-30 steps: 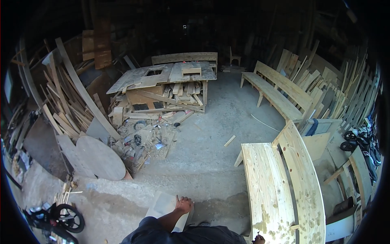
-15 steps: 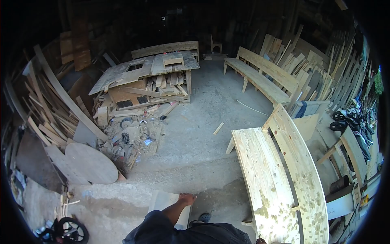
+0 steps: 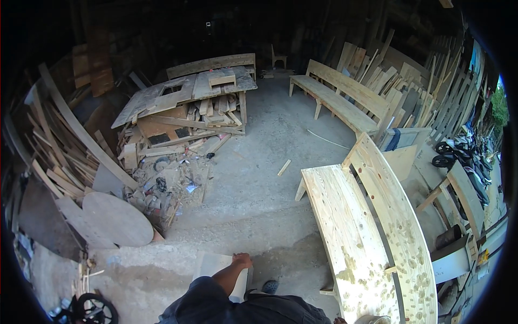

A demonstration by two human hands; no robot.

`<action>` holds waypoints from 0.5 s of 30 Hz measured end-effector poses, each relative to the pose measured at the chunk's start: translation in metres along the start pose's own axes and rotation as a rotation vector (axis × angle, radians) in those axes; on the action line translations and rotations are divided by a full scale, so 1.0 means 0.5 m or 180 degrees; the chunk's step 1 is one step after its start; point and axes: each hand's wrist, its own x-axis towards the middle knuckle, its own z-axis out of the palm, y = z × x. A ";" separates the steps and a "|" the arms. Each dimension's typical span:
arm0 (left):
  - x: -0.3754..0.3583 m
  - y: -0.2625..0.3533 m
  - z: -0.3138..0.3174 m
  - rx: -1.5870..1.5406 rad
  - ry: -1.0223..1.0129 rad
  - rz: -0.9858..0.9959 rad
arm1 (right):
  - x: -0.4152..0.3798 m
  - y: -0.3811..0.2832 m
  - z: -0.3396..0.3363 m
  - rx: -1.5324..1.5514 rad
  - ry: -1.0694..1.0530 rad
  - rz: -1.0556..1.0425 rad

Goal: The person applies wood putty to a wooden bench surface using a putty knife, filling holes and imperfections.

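Note:
My left hand (image 3: 243, 260) is at the far right edge of a pale flat board (image 3: 208, 264) low in front of me, its fingers bent over that edge. Only a sliver of my right hand (image 3: 340, 320) shows at the bottom of the view, beside a light wooden bench (image 3: 345, 227); its fingers are hidden. The bench's seat and curved backrest (image 3: 402, 232) carry several darker patches towards the near end. At the bottom edge, the rim of a round container (image 3: 373, 319) shows over the seat, close to my right hand.
A shoe (image 3: 270, 287) is on the concrete floor. A long bench (image 3: 334, 102) stands farther back. Left are a worktable (image 3: 189, 89) over scrap wood, an oval board (image 3: 117, 218) and a wheel (image 3: 96, 309). Planks (image 3: 388, 81) lean at right, near a motorbike (image 3: 467, 159).
The view has shifted slightly, so most of the scene sits a little farther left. The round container's rim now shows at the bottom. My left hand keeps its place on the board.

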 end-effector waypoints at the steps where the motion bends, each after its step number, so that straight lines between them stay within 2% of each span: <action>1: 0.004 -0.001 0.003 0.0071 0.0027 -0.0018 | 0.011 0.015 0.002 0.0049 -0.0003 -0.0016; 10: -0.015 -0.010 -0.003 -0.0053 0.0037 0.0042 | 0.061 0.079 0.023 0.0443 -0.0079 -0.0108; 14: -0.001 -0.026 0.008 -0.0116 0.0104 0.0153 | 0.061 0.042 0.043 0.0564 -0.0142 -0.0158; 15: 0.005 -0.030 0.009 -0.0138 0.0085 0.0230 | 0.057 0.023 0.036 0.0221 -0.0133 -0.0169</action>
